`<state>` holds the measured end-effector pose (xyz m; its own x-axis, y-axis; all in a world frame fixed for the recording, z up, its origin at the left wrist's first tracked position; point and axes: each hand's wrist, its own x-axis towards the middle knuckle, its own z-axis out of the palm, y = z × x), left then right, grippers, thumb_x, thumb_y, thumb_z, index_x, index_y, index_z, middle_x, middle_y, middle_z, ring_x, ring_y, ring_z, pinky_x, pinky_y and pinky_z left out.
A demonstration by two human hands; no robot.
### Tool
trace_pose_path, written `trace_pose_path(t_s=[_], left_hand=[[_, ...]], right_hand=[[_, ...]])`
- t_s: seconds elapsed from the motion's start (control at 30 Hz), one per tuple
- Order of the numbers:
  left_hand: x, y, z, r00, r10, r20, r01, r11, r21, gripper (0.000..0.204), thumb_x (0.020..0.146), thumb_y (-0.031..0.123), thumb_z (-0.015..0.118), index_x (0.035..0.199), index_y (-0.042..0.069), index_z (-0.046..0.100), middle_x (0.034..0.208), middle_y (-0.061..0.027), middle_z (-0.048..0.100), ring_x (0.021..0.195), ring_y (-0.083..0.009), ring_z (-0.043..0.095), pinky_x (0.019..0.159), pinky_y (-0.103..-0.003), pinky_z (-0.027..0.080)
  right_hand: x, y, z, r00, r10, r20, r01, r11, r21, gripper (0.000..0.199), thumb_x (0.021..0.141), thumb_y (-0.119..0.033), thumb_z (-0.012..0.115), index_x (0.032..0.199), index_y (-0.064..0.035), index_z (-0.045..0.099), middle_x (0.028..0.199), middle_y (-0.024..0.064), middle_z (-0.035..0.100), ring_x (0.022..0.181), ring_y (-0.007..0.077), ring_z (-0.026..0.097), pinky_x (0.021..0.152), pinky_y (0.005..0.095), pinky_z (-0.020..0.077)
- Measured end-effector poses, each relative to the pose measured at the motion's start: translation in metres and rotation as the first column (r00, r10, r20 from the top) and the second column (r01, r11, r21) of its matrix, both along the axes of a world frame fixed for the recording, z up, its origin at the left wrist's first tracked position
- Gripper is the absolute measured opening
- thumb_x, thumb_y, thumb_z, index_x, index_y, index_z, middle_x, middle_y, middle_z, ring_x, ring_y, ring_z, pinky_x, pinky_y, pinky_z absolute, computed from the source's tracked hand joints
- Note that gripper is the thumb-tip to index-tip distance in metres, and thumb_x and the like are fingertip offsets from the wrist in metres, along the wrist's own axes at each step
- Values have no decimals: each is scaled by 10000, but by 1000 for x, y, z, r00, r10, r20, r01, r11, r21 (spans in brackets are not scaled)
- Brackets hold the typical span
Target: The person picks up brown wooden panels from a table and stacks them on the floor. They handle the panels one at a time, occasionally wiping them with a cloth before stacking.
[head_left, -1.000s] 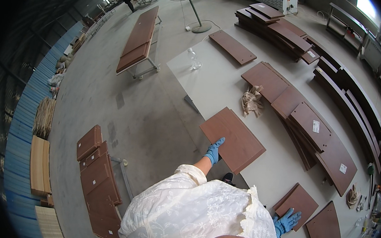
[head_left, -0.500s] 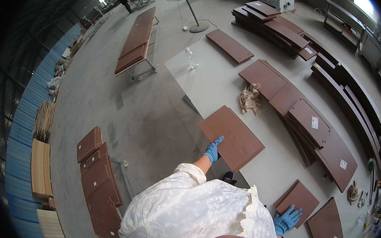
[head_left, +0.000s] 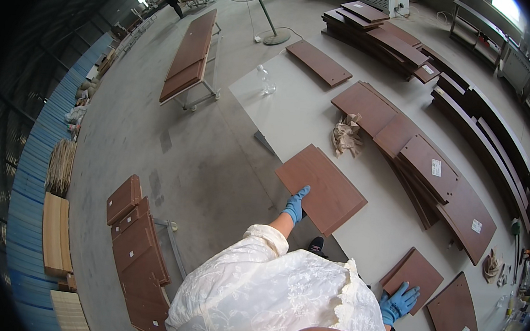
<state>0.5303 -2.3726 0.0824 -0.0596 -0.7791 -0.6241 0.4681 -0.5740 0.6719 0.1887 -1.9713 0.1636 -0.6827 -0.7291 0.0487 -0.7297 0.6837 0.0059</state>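
My left hand [head_left: 297, 205], in a blue glove, grips the near left edge of a reddish-brown wood panel [head_left: 327, 187], thumb on top and fingers hidden beneath. This panel lies over the edge of a grey-white table [head_left: 358, 249], with another panel's edge showing under it. Down at the right, my right hand [head_left: 400, 302], also gloved in blue, rests flat with fingers spread on a smaller brown panel [head_left: 416, 274]. A curved brown panel [head_left: 457, 321] with a white label lies just right of that hand.
Overlapping brown panels [head_left: 384, 130] run across the table, beside crumpled brown paper [head_left: 346, 136] and a clear plastic bottle [head_left: 265, 80]. More panels are stacked [head_left: 376, 43] at the far end. Racks holding panels stand on the floor at left [head_left: 134, 255] and far left [head_left: 189, 58]. Tools [head_left: 516, 250] lie at right.
The view has shifted very slightly. Both hands stay on their panels, with no other clear movement.
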Motion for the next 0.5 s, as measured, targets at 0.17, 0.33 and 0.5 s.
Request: trace_pose_path(t_s=[0.17,0.33,0.5], left_hand=[[4,-3,-7,997,-16,69,14,999,36,713,825,406,844,1408,112,557,1323,-86,649,1169,-277,644,1016,-427,546],[2,0,0,999,-12,40,12,1000,13,787,787,428,876,1404,44,575,1357,-79,632,1175,-246,619,1027,-374,518],[0,1,5,1000,-6,24,6,1000,1,766,793,417,872,1391,39,578,1335,-89,641,1154,-254,634,1007,-385,537]], right_hand=[[1,-1,4,1000,-5,23,5,1000,18,793,727,-277,816,1432,-129,485,1595,299,333,1433,502,374,1172,549,335],[2,-2,5,1000,-5,19,5,1000,5,800,719,-261,818,1434,-128,485,1595,301,331,1431,506,374,1171,549,336],[1,0,1,1000,-6,20,7,1000,-5,809,717,-258,821,1439,-128,480,1597,302,325,1431,507,373,1168,549,337]])
